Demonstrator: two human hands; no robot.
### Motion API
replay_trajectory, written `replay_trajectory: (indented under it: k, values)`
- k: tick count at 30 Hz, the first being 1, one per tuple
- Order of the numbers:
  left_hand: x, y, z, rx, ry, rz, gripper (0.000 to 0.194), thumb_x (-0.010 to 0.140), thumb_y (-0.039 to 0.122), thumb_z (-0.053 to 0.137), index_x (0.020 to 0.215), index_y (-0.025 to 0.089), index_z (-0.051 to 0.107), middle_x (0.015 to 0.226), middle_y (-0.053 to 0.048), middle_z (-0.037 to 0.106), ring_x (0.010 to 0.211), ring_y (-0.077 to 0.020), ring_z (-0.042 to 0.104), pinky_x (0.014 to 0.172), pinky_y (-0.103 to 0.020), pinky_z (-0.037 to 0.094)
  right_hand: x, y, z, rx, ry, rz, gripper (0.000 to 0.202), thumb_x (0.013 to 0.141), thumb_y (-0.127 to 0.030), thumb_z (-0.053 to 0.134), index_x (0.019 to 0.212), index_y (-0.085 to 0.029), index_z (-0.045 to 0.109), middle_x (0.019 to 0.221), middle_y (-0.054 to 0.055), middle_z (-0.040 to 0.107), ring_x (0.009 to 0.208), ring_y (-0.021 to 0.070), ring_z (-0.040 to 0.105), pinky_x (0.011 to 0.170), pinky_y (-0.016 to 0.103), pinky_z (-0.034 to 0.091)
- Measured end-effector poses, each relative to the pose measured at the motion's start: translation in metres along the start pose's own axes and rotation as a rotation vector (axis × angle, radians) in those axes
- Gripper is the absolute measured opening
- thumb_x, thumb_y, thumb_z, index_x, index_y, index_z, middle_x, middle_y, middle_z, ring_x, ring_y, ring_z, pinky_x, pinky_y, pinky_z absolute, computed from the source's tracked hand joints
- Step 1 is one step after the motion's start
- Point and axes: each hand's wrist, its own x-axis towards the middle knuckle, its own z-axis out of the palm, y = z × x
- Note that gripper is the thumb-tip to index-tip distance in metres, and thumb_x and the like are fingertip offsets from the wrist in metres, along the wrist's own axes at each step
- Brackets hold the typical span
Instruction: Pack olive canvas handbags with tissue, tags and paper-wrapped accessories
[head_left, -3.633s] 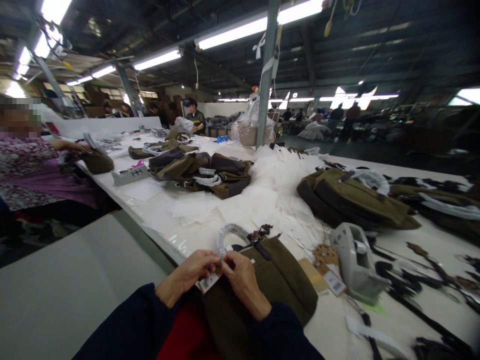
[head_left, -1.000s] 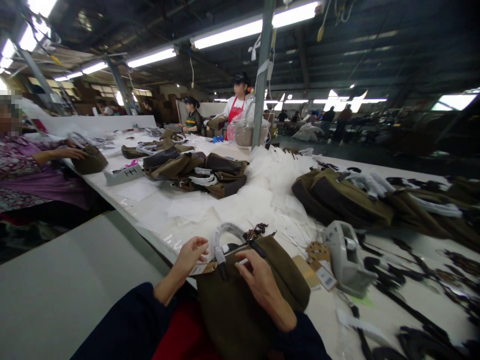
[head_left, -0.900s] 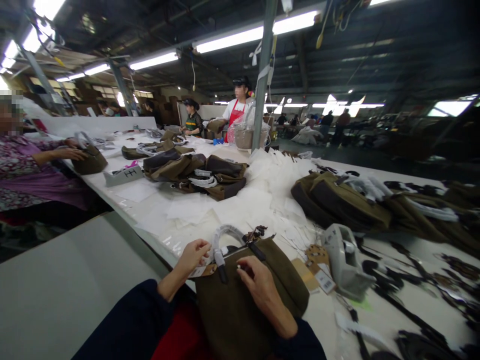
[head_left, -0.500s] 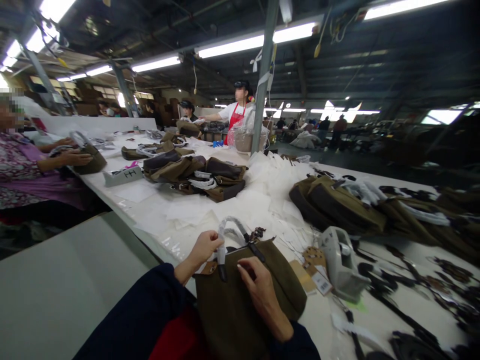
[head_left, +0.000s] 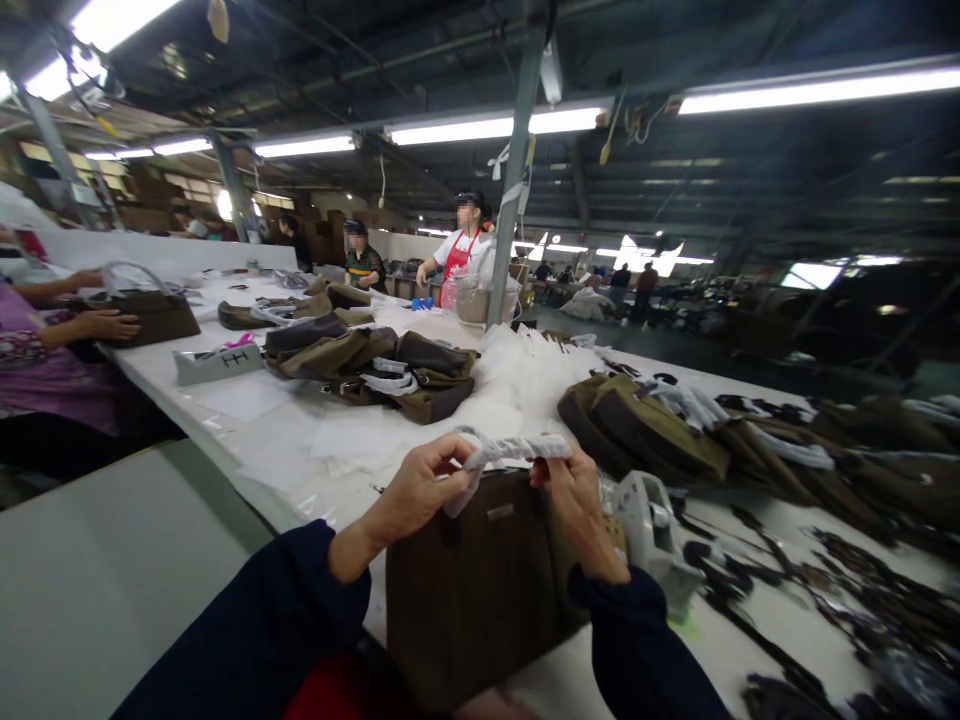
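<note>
An olive-brown handbag (head_left: 480, 590) stands upright at the table edge in front of me, with a small pale label near its top. Its handles (head_left: 517, 450) are wrapped in whitish plastic or paper. My left hand (head_left: 424, 490) pinches the wrapped handle at its left bend. At the handle's right end, my right hand (head_left: 574, 500) closes on it with the fingertips. The far side of the bag and the lower handle ends are hidden behind the hands.
White tissue sheets (head_left: 517, 380) spread beyond the bag. Olive bags lie in one pile (head_left: 375, 360) ahead and another pile (head_left: 660, 420) to the right. A grey tape dispenser (head_left: 652, 530) and dark straps (head_left: 780, 600) are at right. A co-worker's hand (head_left: 112, 325) touches a bag at left.
My right hand has risen from the bag's front to the wrapped handle. The handle now stretches sideways between both hands, and the bag has turned more squarely towards me.
</note>
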Motion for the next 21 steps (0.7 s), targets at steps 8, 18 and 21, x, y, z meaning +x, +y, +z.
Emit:
replay_trajectory:
  k: [8,18,21]
  values:
    - [-0.020,0.024,-0.014,0.157,-0.312,-0.106,0.023,0.079,0.025,0.067,0.100,0.018,0.063,0.101,-0.004,0.067,0.089,-0.0167,0.060,0.082,-0.027,0.048,-0.054,-0.034,-0.018,-0.177,0.046,-0.268,0.022,0.096,-0.033,0.049,0.085,-0.021,0.064,0.080,0.000,0.062,0.070,0.0135,0.055,0.064,0.026,0.041]
    - [-0.010,-0.005,0.018,0.232,-0.539,-0.383,0.034,0.077,0.043,0.068,0.099,0.018,0.066,0.083,-0.001,0.061,0.073,-0.0146,0.055,0.057,-0.020,0.041,-0.110,-0.016,-0.065,-0.162,-0.135,-0.301,0.020,0.096,-0.019,0.048,0.104,-0.023,0.066,0.088,0.003,0.067,0.075,0.0153,0.063,0.066,0.026,0.050]
    - [-0.022,-0.018,0.040,0.346,-0.670,-0.387,0.038,0.068,0.042,0.077,0.097,0.020,0.070,0.081,0.001,0.064,0.072,-0.0152,0.054,0.060,-0.021,0.040,-0.114,-0.018,-0.066,-0.165,-0.104,-0.356,0.021,0.095,-0.016,0.047,0.104,-0.022,0.065,0.090,0.005,0.068,0.075,0.0164,0.065,0.066,0.028,0.052]
